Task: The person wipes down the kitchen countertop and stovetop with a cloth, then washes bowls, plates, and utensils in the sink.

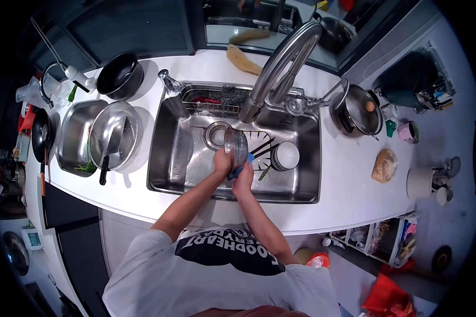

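Observation:
Over the sink [166,177], my left hand [223,160] grips a clear round dish [237,145], perhaps a glass bowl, held tipped on its side. Close beside it, my right hand [243,180] is closed on a blue cloth [238,173] pressed near the dish's lower edge. Part of the cloth is hidden by my fingers. Just right of my hands, white bowls [287,156] stand stacked on the sink floor. Dark chopsticks [264,149] lean toward them, and a green sprig [265,173] lies below. Behind the dish is the drain [216,135].
A tall faucet [280,58] arches over the sink's back. A wire caddy [209,105] hangs at the rear wall. Leftward, a knife [112,148] lies across a large clear bowl [135,124], near a black pot [120,76]. A lidded pot [357,111] stands on the right.

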The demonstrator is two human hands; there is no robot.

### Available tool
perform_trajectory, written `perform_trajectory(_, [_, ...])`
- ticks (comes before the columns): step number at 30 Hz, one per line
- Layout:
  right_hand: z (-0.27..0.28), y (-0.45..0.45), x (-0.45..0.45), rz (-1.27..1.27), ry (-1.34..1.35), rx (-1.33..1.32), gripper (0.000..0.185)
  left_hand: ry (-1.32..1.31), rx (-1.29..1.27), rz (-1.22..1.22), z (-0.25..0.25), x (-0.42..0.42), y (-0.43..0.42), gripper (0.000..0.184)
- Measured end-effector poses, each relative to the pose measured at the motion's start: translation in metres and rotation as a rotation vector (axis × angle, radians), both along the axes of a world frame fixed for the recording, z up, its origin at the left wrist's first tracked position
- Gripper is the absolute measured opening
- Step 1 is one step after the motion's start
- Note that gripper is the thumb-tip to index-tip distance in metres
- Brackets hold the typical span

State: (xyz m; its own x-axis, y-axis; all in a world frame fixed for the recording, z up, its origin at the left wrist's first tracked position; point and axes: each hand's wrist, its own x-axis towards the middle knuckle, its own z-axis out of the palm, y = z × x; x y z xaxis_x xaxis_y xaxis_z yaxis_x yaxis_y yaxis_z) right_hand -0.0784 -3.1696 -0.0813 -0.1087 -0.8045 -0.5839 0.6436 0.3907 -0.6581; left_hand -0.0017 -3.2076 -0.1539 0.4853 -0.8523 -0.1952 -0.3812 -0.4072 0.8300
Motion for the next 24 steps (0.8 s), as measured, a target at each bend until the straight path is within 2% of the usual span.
perform_trajectory(1, [-0.003,0.002,-0.003,0.023,0.07,-0.062,0.029,-0.159,0.044,-0.002,0.002,0.003,-0.003,0.052])
perform_trajectory(3, [-0.007,-0.01,-0.012,0.061,0.213,-0.201,0.027,-0.09,0.131,0.027,0.004,0.007,-0.007,0.059])
perform_trajectory(4, [0.016,-0.018,-0.01,0.017,0.225,-0.25,0.023,-0.093,0.136,0.012,0.003,0.008,-0.005,0.06])
perform_trajectory(6, [0.024,-0.038,-0.024,0.153,0.379,-0.288,0.022,-0.117,0.201,-0.084,-0.011,0.009,-0.004,0.06])
perform_trajectory(8, [0.014,-0.059,-0.047,0.285,0.538,-0.221,0.021,0.143,0.217,-0.148,-0.009,0.001,0.006,0.053])
perform_trajectory(9, [0.014,-0.066,-0.049,0.172,0.224,-0.167,0.023,0.275,0.228,-0.178,-0.005,-0.004,0.01,0.049])
perform_trajectory(10, [0.015,-0.069,-0.052,0.156,0.11,-0.084,0.022,0.442,0.406,-0.133,0.042,-0.01,0.009,0.038])
perform_trajectory(11, [0.017,-0.07,-0.054,0.137,-0.003,-0.004,0.021,0.661,0.319,-0.111,0.039,-0.013,0.011,0.035])
perform_trajectory(13, [0.001,-0.06,-0.051,0.163,-0.01,0.012,0.022,1.092,0.124,-0.055,0.023,-0.018,0.014,0.029])
perform_trajectory(14, [-0.01,-0.055,-0.05,0.181,-0.016,0.02,0.022,1.074,-0.036,0.019,-0.004,-0.024,0.006,0.036])
perform_trajectory(17, [-0.041,-0.035,-0.061,0.516,0.144,0.027,0.022,0.204,0.149,-0.051,0.011,-0.007,-0.01,0.041])
perform_trajectory(18, [-0.042,-0.028,-0.064,0.582,0.216,0.105,0.022,0.216,0.033,-0.029,-0.004,-0.004,-0.012,0.043])
perform_trajectory(20, [-0.04,-0.019,-0.071,0.716,0.362,0.26,0.022,-0.01,0.068,-0.047,-0.028,0.006,-0.021,0.039])
perform_trajectory(22, [-0.052,-0.017,-0.092,0.843,0.783,0.04,0.023,-0.242,0.03,-0.09,-0.051,0.011,-0.028,0.031])
perform_trajectory(23, [-0.06,-0.018,-0.103,0.896,0.992,-0.076,0.024,-0.195,0.083,-0.092,-0.062,0.012,-0.032,0.029])
perform_trajectory(24, [-0.063,-0.021,-0.111,0.891,1.112,-0.083,0.025,-0.149,0.134,-0.095,-0.067,0.012,-0.037,0.026])
